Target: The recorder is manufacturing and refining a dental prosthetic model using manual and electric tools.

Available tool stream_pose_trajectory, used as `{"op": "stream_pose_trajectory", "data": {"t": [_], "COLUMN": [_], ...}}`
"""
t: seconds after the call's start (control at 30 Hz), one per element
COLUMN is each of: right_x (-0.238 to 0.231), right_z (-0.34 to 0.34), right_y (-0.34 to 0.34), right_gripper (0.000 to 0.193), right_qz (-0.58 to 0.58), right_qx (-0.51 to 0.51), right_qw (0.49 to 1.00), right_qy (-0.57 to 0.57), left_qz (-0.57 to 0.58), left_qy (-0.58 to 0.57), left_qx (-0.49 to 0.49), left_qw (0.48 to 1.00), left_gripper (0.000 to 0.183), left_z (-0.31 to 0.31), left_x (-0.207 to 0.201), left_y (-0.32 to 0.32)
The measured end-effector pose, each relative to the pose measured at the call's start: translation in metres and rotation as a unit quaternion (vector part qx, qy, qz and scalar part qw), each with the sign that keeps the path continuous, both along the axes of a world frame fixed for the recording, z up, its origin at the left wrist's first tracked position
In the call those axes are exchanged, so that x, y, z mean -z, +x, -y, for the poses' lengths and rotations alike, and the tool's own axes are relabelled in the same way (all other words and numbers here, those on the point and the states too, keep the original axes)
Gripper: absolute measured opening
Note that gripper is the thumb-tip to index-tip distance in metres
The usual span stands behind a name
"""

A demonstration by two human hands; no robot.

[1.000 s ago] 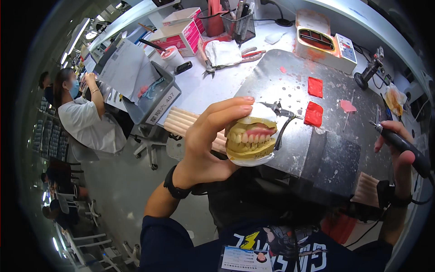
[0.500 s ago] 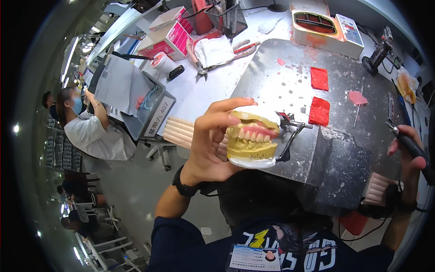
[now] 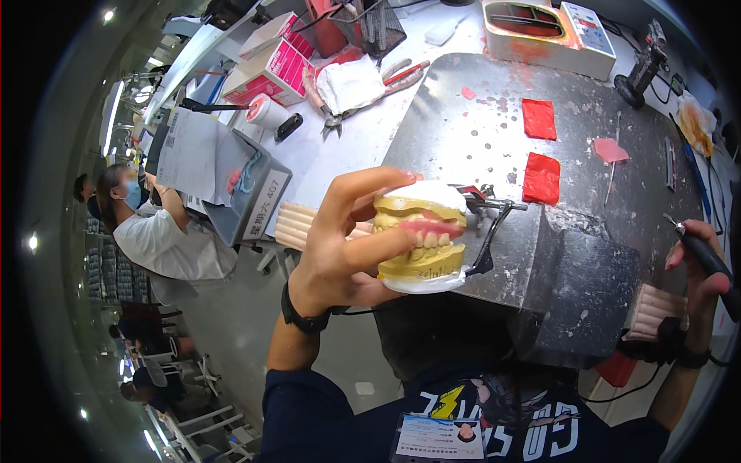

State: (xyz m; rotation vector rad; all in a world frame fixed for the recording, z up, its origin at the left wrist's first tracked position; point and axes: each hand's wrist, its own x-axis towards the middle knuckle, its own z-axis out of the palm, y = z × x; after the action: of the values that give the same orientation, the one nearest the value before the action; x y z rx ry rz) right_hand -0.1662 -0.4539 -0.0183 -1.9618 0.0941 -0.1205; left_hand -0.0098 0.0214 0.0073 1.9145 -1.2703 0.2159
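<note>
My left hand (image 3: 332,239) is closed around a yellow dental model (image 3: 421,262) with white plaster bases, held above the table's near edge. Pink wax carries a row of teeth (image 3: 436,235) on the model, and my index finger lies against that side. A black metal articulator (image 3: 490,239) joins the two halves at the right. At the far right my right hand (image 3: 698,262) grips a black pen-like handpiece (image 3: 704,251) with a thin metal tip, apart from the model. Two red wax squares (image 3: 539,119) lie on the grey metal board (image 3: 463,108).
A wax heater (image 3: 532,54) stands at the back. A pink wax scrap (image 3: 610,150) and a thin instrument (image 3: 613,177) lie on the board. Pliers (image 3: 332,123), a white tub (image 3: 266,112) and a grey tray (image 3: 266,193) sit left. A masked co-worker (image 3: 166,231) sits farther left.
The model has shifted slightly left in my left hand, and a finger now reaches across its teeth. My right hand keeps the handpiece nearly in place. The whole view has shifted a little.
</note>
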Motion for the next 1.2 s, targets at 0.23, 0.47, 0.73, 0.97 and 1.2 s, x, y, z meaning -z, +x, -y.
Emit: {"op": "stream_pose_trajectory", "data": {"t": [0.23,0.47,0.73,0.97,1.2], "right_x": [-0.006,-0.002,0.012,-0.001,-0.004], "right_z": [-0.013,-0.008,-0.006,-0.014,0.081], "right_y": [-0.008,-0.018,-0.030,-0.050,-0.140], "right_gripper": [0.119,0.122,0.108,0.099,0.056], "right_qz": [-0.016,-0.016,0.048,0.160,0.075], "right_qx": [0.020,0.020,0.037,0.420,0.145], "right_qw": [1.000,1.000,0.995,0.745,0.902], "right_qy": [0.009,0.016,0.076,0.493,0.400], "left_qz": [0.048,0.045,0.098,0.126,0.021], "left_qy": [-0.058,-0.059,0.006,0.030,-0.046], "left_qx": [-0.016,-0.013,-0.031,-0.083,-0.110], "left_qw": [0.997,0.997,0.995,0.988,0.993], "left_gripper": [0.046,0.044,0.053,0.075,0.116], "left_z": [0.009,0.010,0.016,0.011,0.019], "left_x": [0.011,0.014,0.005,0.004,0.019], "left_y": [0.000,-0.002,-0.005,-0.019,-0.012]}}
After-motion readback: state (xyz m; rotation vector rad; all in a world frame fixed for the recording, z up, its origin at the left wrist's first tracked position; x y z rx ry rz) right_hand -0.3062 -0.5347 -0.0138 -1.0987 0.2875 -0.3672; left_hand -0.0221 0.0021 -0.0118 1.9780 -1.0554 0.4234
